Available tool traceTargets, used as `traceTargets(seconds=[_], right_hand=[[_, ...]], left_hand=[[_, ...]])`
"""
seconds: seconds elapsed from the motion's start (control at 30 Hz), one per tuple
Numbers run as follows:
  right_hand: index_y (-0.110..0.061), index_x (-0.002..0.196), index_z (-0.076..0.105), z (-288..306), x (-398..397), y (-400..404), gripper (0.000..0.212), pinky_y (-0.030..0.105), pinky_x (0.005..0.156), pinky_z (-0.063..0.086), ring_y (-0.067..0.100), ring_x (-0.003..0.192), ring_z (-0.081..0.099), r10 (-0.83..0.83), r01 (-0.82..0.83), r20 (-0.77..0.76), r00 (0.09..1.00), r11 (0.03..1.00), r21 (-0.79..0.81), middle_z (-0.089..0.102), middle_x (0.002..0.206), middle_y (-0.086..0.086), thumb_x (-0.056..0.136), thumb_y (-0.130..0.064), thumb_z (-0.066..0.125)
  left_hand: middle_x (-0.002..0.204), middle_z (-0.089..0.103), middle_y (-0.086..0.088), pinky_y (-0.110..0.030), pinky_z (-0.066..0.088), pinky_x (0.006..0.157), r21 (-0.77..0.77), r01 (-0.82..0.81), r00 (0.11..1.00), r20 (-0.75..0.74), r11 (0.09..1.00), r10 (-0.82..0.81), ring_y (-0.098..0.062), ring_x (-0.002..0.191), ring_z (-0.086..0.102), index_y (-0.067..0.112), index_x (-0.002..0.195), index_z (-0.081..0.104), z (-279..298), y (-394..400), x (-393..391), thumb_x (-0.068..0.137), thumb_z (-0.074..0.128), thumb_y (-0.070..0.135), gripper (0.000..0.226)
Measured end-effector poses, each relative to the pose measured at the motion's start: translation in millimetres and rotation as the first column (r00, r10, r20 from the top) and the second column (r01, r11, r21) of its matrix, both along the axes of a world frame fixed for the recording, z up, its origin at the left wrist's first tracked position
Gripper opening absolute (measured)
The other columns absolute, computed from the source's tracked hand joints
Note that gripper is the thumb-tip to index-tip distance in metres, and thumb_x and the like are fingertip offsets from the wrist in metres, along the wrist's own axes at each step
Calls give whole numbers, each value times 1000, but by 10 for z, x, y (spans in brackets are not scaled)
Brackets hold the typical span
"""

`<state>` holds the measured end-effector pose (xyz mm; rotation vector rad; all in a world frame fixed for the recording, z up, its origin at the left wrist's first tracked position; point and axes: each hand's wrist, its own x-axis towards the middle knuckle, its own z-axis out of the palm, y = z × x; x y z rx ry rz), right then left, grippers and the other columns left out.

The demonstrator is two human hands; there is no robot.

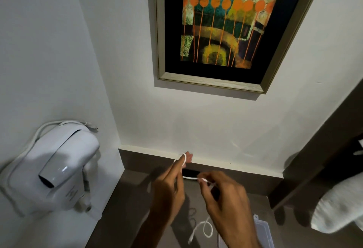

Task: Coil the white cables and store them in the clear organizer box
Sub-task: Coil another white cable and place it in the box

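A thin white cable (189, 177) is stretched between both hands above the grey-brown counter. My left hand (170, 190) is raised with the cable looped around its extended fingertips near the wall. My right hand (224, 198) pinches the cable's other end between thumb and finger. A second white cable (204, 229) lies loosely looped on the counter below my hands. The clear organizer box (264, 230) rests on the counter at the bottom right, partly hidden by my right forearm.
A white wall-mounted hair dryer (59, 169) hangs at the left. A framed painting (222, 27) is on the wall above. Several dark hair ties (192, 213) lie on the counter (127, 198). A white towel (337, 208) sits at the right edge.
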<state>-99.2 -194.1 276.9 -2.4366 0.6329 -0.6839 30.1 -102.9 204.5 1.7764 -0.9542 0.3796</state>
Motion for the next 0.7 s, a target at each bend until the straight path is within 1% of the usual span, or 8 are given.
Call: traceTargets(seconds=[0.1,0.17,0.23,0.33,0.47,0.53,0.63,0.7], right_hand=[[-37,105,75,104,54,-263,12,15,71,56,-4,80,66,150,-139,74,986,981,-135,71,96,-22,99,-27,74],[-32,102,76,119,124,-504,18,13,73,53,-4,84,67,262,-245,94,961,956,-161,71,96,-18,98,-15,76],[-28,99,77,81,204,-696,22,10,75,51,0,88,70,339,-322,119,933,936,-142,72,96,-17,98,-7,75],[-24,94,80,-98,330,-744,31,11,77,53,9,90,75,332,-383,260,907,906,178,77,93,-9,100,3,67],[-21,95,81,-481,388,-385,34,21,72,59,14,80,73,167,-367,349,922,664,652,80,85,2,104,3,60],[-25,94,80,-632,351,-159,28,21,58,57,16,65,70,158,-273,225,961,637,721,77,73,1,106,-8,61],[-36,96,76,-744,221,104,15,29,55,58,9,56,70,160,-134,28,987,707,694,79,72,-1,102,-25,70],[-36,97,76,-697,117,167,5,27,67,60,8,71,74,124,-84,-30,992,817,571,79,77,-5,99,-33,73]], left_hand=[[116,79,7,-24,59,96,-11,162,929,-335,987,-156,-6,107,75,24,126,71,76,58,-80,100,59,12,30],[97,82,-5,-33,62,88,-172,382,633,-667,908,-393,-20,90,78,16,111,74,231,57,-78,100,53,16,24],[82,80,-13,-32,64,76,-328,445,285,-831,833,-478,-23,73,78,3,98,73,418,48,-31,96,50,9,24],[82,78,-22,-32,63,70,-510,397,61,-815,763,-576,-28,70,75,-6,97,75,546,80,16,86,48,21,40],[128,69,-29,-34,60,95,-717,266,-61,-680,645,-731,-33,110,71,-7,128,66,587,144,-17,94,46,43,64],[140,62,-25,-34,56,103,-750,207,-9,-644,628,-765,-31,124,66,-1,136,61,627,135,36,92,47,51,70],[144,61,-20,-40,45,111,-515,148,363,-766,844,-531,-26,118,68,4,142,53,675,76,198,100,41,43,59],[146,60,-8,-35,43,111,-217,107,708,-668,970,-227,-13,120,64,24,145,48,633,98,209,98,43,43,50]])
